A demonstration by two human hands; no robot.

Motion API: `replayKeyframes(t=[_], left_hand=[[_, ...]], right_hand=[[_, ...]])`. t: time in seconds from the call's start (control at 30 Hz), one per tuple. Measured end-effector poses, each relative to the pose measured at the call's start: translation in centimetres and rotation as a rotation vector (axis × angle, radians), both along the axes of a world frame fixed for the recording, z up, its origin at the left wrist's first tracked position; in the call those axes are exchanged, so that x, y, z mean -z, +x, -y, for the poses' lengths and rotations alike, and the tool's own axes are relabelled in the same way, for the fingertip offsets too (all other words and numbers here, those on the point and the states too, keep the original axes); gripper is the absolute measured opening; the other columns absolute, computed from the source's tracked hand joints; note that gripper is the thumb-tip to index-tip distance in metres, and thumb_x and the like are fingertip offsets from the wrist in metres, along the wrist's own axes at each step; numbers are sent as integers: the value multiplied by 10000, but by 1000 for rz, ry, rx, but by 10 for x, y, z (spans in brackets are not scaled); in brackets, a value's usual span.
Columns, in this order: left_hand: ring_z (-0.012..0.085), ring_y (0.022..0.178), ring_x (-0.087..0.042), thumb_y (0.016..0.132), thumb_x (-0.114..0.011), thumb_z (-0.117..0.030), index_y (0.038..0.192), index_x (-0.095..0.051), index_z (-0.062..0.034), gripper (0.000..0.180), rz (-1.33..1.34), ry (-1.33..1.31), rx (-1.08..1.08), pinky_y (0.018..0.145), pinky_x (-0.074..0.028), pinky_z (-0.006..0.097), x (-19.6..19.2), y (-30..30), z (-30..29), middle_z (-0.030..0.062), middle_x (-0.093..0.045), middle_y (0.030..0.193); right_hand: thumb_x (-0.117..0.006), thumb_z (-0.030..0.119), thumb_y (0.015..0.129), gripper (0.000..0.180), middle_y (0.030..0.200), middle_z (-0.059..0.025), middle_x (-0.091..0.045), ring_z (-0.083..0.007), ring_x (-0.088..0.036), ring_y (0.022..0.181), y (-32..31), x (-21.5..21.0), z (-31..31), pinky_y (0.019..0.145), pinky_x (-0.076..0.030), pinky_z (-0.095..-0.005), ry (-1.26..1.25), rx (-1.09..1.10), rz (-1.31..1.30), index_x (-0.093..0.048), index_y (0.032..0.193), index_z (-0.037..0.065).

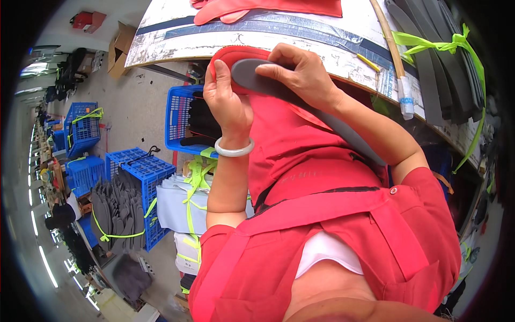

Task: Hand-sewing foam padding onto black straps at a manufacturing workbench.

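Observation:
Above my lap, my left hand (pixel 228 104) grips the rounded end of a red fabric piece (pixel 236 50), its thumb upright along the edge. My right hand (pixel 304 75) pinches a long dark grey strip (pixel 248 75), the thumb lying on its face. The strip's rounded tip rests against the red piece, inside its curved outline. From there the strip runs under my right forearm and down across my red apron (pixel 300 155). The fingers behind both pieces are partly hidden.
On the worktable (pixel 177 43) lie red fabric pieces (pixel 268 9), a yellow pen (pixel 368 63) and a wooden stick (pixel 390 43). Grey strips (pixel 445 70) tied with green ribbon hang at its right. Blue crates (pixel 174 118) and a white tied bundle (pixel 177 201) stand at my left.

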State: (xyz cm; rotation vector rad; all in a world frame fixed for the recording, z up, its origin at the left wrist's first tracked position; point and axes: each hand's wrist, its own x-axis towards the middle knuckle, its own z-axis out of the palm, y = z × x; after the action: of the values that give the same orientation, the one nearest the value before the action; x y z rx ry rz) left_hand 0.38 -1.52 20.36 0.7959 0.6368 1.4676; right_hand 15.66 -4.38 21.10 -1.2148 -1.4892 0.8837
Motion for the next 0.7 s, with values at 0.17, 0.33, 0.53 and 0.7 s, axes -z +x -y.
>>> replayKeyframes(t=[0.17, 0.33, 0.53, 0.7], left_hand=[[144, 903, -620, 1031, -416, -310, 1072, -573, -25, 328, 49, -7, 65, 805, -509, 282, 5, 4, 17, 68, -635, 995], [254, 1076, -593, 1031, -356, -377, 1229, -482, 14, 456, -18, 18, 92, 937, -484, 390, 19, -5, 21, 145, -584, 1171], [260, 1094, -584, 1035, -340, -378, 1243, -473, 20, 469, -17, 26, 85, 953, -474, 399, 28, -6, 26, 149, -575, 1190], [264, 1096, -582, 1035, -346, -371, 1251, -471, 18, 462, 25, 13, 142, 965, -462, 406, 33, -10, 27, 151, -573, 1198]], right_hand=[[-736, 298, 835, 311, 724, -104, -668, -132, -630, 649, -7, 11, 1, 583, -501, -282, 65, 98, -5, -647, 854, 1], [-752, 297, 816, 316, 727, -127, -669, -173, -643, 637, -14, 17, -1, 581, -502, -295, 128, 127, -19, -650, 844, -1], [-754, 321, 811, 340, 712, -131, -659, -186, -638, 636, -16, 14, -1, 590, -499, -305, 116, 149, 65, -656, 852, -2], [-745, 380, 807, 390, 714, -138, -657, -199, -638, 638, -14, 20, 2, 599, -497, -317, 67, 121, 123, -663, 845, 1]])
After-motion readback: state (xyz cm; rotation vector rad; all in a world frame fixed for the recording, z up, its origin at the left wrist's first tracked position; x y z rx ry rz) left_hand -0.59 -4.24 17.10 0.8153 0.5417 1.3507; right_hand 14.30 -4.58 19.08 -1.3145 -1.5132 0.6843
